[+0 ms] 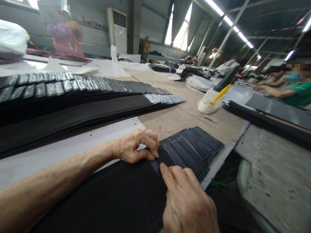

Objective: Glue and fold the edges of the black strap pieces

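Observation:
A wide black sheet (116, 197) of leather-like material lies across the near side of the table. My left hand (139, 145) pinches its far edge between thumb and curled fingers. Close beside it, my right hand (187, 194) is closed, a fingertip pressing on the sheet's folded end strip; its other fingers are bent and partly hidden. Just beyond both hands, a fanned stack of dark pieces (194, 147) shows overlapping, slightly shiny ends. The sheet's near part runs out of view under my left forearm.
Long stacks of black strips (73, 113) with fanned, shiny ends lie at the left. A cut white plastic container (206, 105) holds a yellow-handled brush (221, 94). More black sheets (267, 119) rest at the right, where a person in green sits. Another person in a pink apron stands far left.

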### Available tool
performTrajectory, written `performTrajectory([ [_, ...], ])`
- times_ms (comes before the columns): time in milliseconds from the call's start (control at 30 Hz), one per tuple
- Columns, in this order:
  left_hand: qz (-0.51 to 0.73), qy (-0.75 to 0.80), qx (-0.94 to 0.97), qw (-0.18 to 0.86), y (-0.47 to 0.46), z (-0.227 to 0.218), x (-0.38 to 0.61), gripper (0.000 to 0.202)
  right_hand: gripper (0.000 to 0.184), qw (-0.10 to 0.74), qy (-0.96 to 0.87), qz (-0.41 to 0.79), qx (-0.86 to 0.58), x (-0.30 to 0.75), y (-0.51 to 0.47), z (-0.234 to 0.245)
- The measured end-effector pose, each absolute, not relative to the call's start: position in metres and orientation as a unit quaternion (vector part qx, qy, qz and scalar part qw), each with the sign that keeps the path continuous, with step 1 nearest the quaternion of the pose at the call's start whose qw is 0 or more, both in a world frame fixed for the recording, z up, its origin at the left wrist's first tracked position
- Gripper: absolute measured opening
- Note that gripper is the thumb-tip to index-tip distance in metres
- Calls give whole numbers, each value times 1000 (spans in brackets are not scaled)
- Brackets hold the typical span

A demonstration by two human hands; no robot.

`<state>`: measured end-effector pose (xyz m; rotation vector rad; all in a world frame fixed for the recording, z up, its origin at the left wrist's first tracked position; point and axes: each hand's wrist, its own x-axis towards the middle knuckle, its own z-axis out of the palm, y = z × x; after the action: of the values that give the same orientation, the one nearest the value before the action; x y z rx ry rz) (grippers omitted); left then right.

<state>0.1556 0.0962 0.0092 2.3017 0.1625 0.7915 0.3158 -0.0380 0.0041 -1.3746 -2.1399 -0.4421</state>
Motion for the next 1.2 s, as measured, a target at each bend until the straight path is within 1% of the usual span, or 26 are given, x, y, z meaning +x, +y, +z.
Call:
performTrajectory([
  [133, 312, 64, 886, 336, 93, 10, 156, 9, 36, 262, -797, -104, -534, 317, -31, 11],
  [367, 306, 63, 896, 316, 93, 10, 157, 8, 30, 284, -786, -157, -525, 306, -30, 7],
  [433, 306, 85, 900, 298, 94, 16, 154, 6, 30, 291, -775, -149, -541, 304, -31, 5],
  [500, 308, 128, 900, 281, 91, 26, 147, 10, 29, 297, -769, -124, -553, 302, -32, 2],
  [567, 287, 178, 905, 261, 80, 37, 138, 11, 29, 304, -764, -98, -561, 301, -33, 0],
  [667, 207, 230, 925, 222, 48, 49, 131, 13, 33, 314, -755, -78, -570, 304, -34, -1],
  [733, 166, 261, 928, 209, 24, 49, 131, 13, 36, 295, -772, -58, -560, 310, -33, 2],
  [800, 166, 290, 920, 203, 5, 43, 133, 13, 37, 260, -789, -23, -557, 317, -30, 8],
  [833, 174, 301, 917, 197, -2, 38, 134, 16, 36, 239, -793, -2, -561, 321, -28, 12],
  [933, 193, 331, 909, 163, -10, 26, 133, 36, 30, 196, -795, 53, -572, 330, -18, 22],
  [1000, 184, 345, 909, 147, -9, 22, 132, 46, 32, 186, -803, 64, -563, 333, -11, 25],
  [1033, 177, 347, 910, 144, -8, 21, 132, 47, 33, 184, -808, 65, -556, 333, -7, 26],
  [1200, 175, 339, 914, 141, -6, 23, 133, 46, 37, 187, -829, 80, -522, 333, 3, 22],
])
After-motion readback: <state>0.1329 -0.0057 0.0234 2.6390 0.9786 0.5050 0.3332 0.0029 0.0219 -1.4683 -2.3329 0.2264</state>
